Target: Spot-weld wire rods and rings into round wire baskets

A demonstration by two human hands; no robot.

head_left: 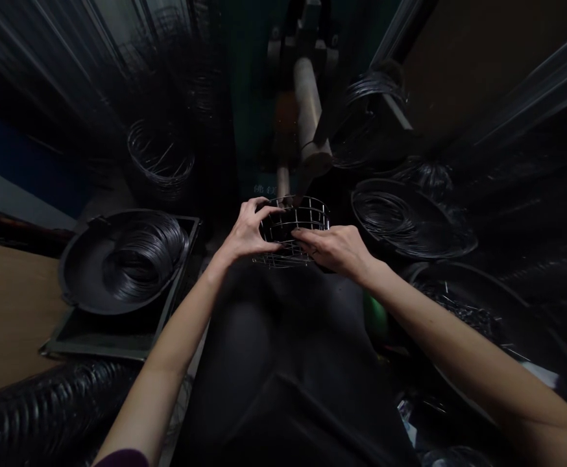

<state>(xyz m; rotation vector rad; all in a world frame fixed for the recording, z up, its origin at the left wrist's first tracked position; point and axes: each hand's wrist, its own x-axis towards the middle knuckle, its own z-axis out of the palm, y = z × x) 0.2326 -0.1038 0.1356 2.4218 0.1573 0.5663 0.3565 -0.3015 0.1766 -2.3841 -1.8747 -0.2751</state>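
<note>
Hands: the left hand (pixel 247 230) and the right hand (pixel 335 250) are both closed on the basket, gripping it.
Left fingers: the fingers (pixel 259 211) curl over the top edge of the basket.
Right fingers: the fingers (pixel 307 238) press on the side of the basket.
Basket: a round wire basket (pixel 293 227) is up in the air between the two hands.
Lap: dark clothes (pixel 274 350) are below the arms.
Left side: a black pan (pixel 82 272) holds a big coil of black wire (pixel 144 256). The pan sits on a metal tray (pixel 103 344), next to a wood board (pixel 11 311).
Low left: a long row of black wire loops (pixel 40 415) lies by the tray.
Right side: a wide dark pan (pixel 463 305) holds bits of wire, and a flat wire coil (pixel 400 217) lies past it.
Far: a loose wire coil (pixel 159 159) is up on the left, and a pale pipe (pixel 307 110) is straight ahead.
</note>
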